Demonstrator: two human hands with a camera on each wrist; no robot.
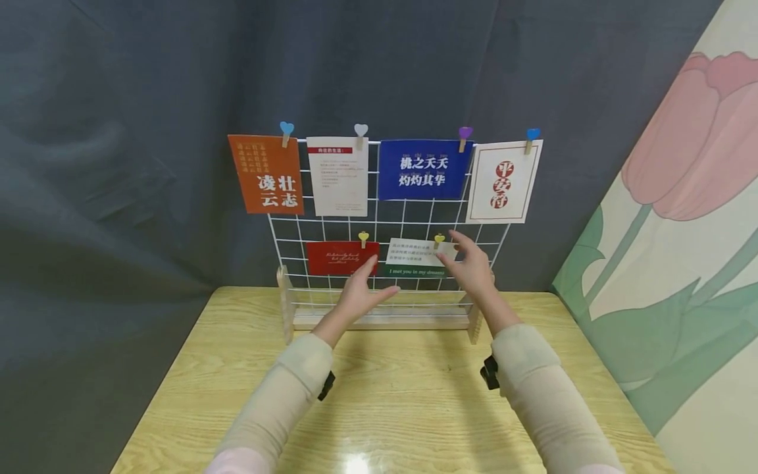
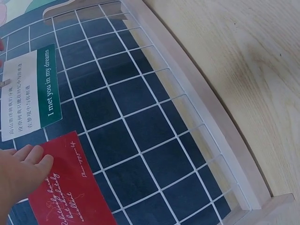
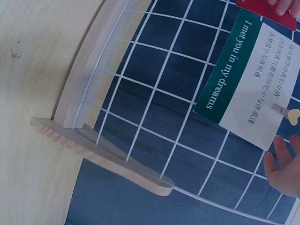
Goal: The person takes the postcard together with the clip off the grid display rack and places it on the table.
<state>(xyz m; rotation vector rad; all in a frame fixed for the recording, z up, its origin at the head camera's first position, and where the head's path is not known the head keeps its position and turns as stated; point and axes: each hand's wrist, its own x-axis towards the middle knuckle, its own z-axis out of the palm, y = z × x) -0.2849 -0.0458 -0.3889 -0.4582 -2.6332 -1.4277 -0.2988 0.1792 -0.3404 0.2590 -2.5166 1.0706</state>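
My left hand (image 1: 358, 293) is at the right edge of a red card (image 1: 331, 257) with white script, thumb and fingers spread apart. In the left wrist view its fingertips overlap the card. A heart-shaped yellow clothespin (image 1: 364, 238) sits at that card's top edge. Beside the right edge of a white-and-green card (image 1: 408, 250) is my right hand (image 1: 470, 266), with its fingers loosely bent and nothing between them. That card reads "I met you in my dreams" and hangs from another yellow heart clothespin (image 3: 292, 115). Both cards are on a white wire grid (image 2: 123, 116).
Along the grid's top hang an orange card (image 1: 269, 171), a white text card (image 1: 339, 184), a blue card (image 1: 420, 184) and a red-bordered white card (image 1: 482, 197), each with a heart clothespin. The grid stands in a wooden base (image 1: 385, 322) on a wooden table (image 1: 403, 395), before a dark curtain (image 1: 148, 197).
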